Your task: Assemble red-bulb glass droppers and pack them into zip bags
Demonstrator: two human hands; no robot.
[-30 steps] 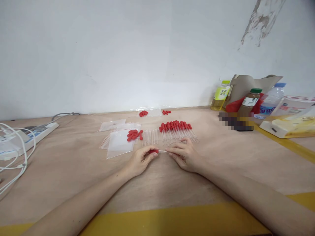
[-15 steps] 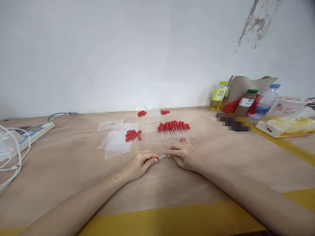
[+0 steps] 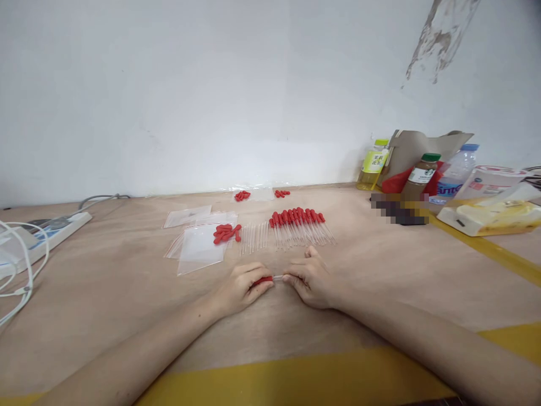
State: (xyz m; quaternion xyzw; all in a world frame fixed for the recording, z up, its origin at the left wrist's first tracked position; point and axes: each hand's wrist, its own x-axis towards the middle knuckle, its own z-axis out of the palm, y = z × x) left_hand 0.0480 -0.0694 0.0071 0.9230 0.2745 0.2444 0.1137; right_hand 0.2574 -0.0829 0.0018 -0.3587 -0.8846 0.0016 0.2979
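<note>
My left hand [image 3: 249, 286] is closed on a red rubber bulb [image 3: 265, 279], gripped between thumb and fingers. Opposite it, my right hand [image 3: 307, 279] pinches a thin clear dropper tube [image 3: 278, 277]. The tube's left end meets the bulb; how deep it sits inside I cannot tell. Beyond my hands lies a row of droppers with red bulbs [image 3: 298, 217]. Left of that row are bare clear tubes [image 3: 254, 237] laid side by side. A heap of loose red bulbs [image 3: 226, 233] rests on clear zip bags [image 3: 200, 254].
Near the wall are more red bulbs [image 3: 242, 195] and clear plastic packaging [image 3: 262, 194]. At the left lie a power strip [image 3: 63, 234] and white cables [image 3: 27, 265]. Bottles [image 3: 374, 163], a dark blurred object [image 3: 399, 211] and a tissue pack [image 3: 486, 214] stand at the right.
Both hands have come slightly lower and nearer to me. The tube now lies more level, and more of the red bulb shows in my left hand. My right fingers have curled in.
</note>
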